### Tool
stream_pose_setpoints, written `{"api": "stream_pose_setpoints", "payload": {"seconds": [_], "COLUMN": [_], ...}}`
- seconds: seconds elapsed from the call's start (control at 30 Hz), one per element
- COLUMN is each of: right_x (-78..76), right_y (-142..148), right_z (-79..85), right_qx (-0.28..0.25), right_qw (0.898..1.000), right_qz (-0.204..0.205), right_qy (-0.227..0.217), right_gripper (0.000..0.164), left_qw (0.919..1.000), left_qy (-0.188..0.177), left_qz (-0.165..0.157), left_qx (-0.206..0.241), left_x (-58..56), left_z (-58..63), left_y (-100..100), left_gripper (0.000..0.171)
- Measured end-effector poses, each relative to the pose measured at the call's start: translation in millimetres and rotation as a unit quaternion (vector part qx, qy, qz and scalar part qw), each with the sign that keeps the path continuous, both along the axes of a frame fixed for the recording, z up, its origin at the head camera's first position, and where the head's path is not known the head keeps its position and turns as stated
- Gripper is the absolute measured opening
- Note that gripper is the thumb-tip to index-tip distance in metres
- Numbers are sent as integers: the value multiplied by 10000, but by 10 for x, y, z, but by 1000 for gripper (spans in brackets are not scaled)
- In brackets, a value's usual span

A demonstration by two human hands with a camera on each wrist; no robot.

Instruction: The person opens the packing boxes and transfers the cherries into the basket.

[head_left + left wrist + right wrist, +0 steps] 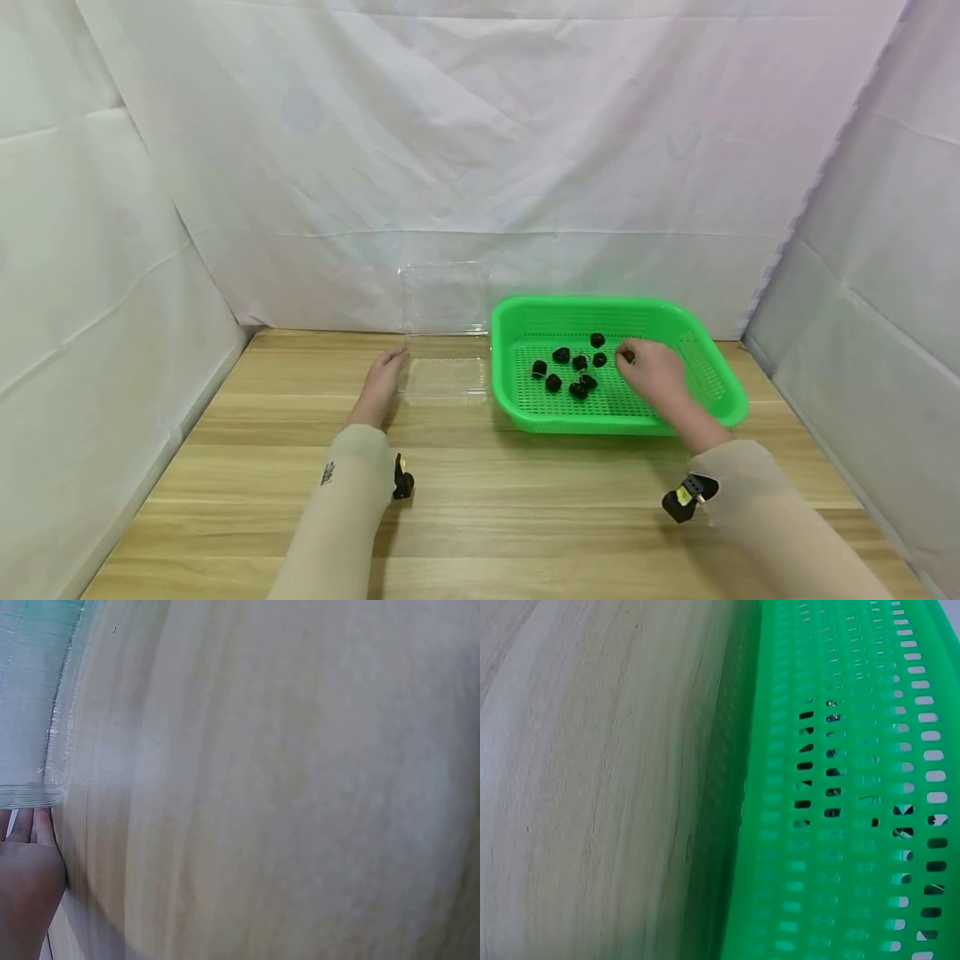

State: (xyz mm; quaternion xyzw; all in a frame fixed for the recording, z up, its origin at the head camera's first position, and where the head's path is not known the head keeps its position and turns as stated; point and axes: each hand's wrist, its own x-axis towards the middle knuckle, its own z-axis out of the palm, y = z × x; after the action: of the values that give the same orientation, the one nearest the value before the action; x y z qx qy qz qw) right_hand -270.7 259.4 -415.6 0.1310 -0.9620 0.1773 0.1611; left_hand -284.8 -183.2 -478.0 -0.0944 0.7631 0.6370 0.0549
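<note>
On the left of the head view stands a clear plastic box [444, 379] with its hinged lid [444, 298] raised upright at the back. My left hand [381, 385] rests at its left side; in the left wrist view the fairly straight fingers [24, 825] reach under the box's edge. Over the right part of a green plastic basket [600, 423], my right hand [654, 372] pinches a small black lump [628, 357] between curled fingers. Several similar shiny black lumps [562, 355] lie on the basket floor, some showing thin pale lines. The basket wall hides the right hand in the right wrist view.
The box and the basket stand side by side on a wood-grain table [480, 508]. Behind them hangs a white cloth [480, 150], with more white cloth along both sides. The slotted basket wall [847, 847] rises between the right wrist camera and the lumps.
</note>
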Motion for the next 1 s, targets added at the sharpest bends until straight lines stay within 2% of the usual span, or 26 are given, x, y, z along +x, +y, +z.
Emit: {"api": "stream_pose_setpoints", "payload": {"seconds": [0.43, 0.7, 1.0], "right_x": [-42, -80, -147], "right_y": [129, 164, 234], "right_z": [6, 8, -17], "right_qx": [382, 654, 817], "right_qw": [9970, 9903, 9854], "right_qz": [-147, -278, -333], "right_qy": [-654, -1192, -1455], "right_gripper": [19, 19, 18], "left_qw": [10000, 9999, 9999], "left_qy": [48, 58, 88], "left_qz": [17, 80, 109], "left_qx": [57, 57, 74], "left_x": [-3, -2, -17], "left_z": [12, 12, 11], "left_y": [8, 18, 17], "left_gripper": [53, 51, 51]}}
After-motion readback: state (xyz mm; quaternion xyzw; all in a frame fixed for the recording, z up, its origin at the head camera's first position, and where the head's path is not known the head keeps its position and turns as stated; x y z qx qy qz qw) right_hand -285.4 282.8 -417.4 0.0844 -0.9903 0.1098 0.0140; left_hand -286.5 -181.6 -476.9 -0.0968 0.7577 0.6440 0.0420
